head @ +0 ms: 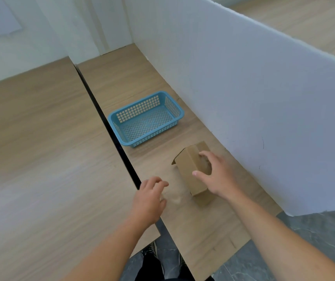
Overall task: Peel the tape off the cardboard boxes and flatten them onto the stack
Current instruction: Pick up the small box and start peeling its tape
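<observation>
A small brown cardboard box lies on the right wooden table, one end flap open toward the far left. My right hand grips it from above, thumb on its near left side and fingers curled over its top far edge. My left hand hovers just left of the box with fingers loosely curled, apart from the cardboard. A faint translucent blur shows on the table between that hand and the box; I cannot tell what it is. No stack of flattened boxes is in view.
A blue plastic mesh basket with nothing in it sits farther back on the same table. A white partition board runs along the right side. A dark gap separates this table from a second wooden table on the left.
</observation>
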